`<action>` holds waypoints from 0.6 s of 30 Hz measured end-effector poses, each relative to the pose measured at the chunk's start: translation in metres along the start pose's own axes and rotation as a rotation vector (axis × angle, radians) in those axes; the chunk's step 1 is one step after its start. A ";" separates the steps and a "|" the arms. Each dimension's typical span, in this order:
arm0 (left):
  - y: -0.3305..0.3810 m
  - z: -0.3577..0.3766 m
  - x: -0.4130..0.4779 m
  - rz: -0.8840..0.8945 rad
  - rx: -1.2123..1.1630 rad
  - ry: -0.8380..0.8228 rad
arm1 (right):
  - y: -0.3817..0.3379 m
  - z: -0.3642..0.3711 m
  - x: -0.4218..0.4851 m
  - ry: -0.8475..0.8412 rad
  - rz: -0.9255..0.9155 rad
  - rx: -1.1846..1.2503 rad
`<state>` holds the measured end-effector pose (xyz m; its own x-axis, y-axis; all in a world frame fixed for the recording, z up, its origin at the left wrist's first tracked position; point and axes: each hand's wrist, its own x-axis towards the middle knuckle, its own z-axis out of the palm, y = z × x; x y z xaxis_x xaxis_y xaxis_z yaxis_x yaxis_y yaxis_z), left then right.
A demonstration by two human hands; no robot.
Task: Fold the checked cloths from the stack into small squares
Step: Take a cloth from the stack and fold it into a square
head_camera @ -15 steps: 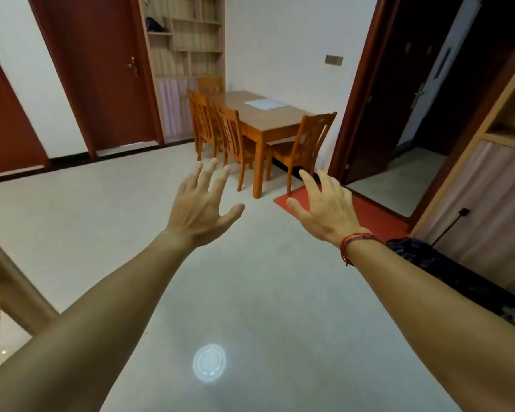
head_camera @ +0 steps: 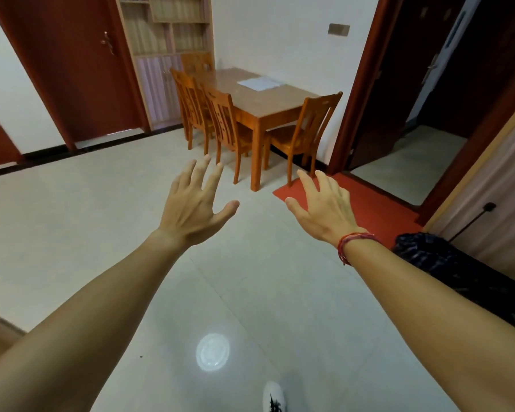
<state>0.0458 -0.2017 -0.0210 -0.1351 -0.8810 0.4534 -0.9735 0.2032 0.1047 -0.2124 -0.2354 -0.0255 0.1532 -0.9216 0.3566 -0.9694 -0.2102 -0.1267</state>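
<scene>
Closer to the desk [head_camera: 268,105] now, the left hand [head_camera: 191,212] and right hand [head_camera: 324,209] reach out, fingers spread wide, holding nothing. A white shoe [head_camera: 274,396] has come in below. A dark checked cloth [head_camera: 446,263] lies behind the right arm [head_camera: 428,316].

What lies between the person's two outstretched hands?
In the head view, only bare pale floor tile shows between the left hand and the right hand; both are open and hold nothing.
</scene>
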 end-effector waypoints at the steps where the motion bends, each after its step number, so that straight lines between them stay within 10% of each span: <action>1: -0.003 0.010 0.013 0.001 0.003 -0.006 | 0.004 0.009 0.014 -0.009 0.000 -0.005; 18: -0.021 0.155 0.280 -0.028 0.027 -0.070 | 0.115 0.111 0.283 -0.093 -0.008 0.022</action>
<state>0.0001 -0.5186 -0.0340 -0.1191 -0.9140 0.3879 -0.9816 0.1671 0.0924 -0.2594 -0.5564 -0.0419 0.1786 -0.9461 0.2702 -0.9639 -0.2234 -0.1450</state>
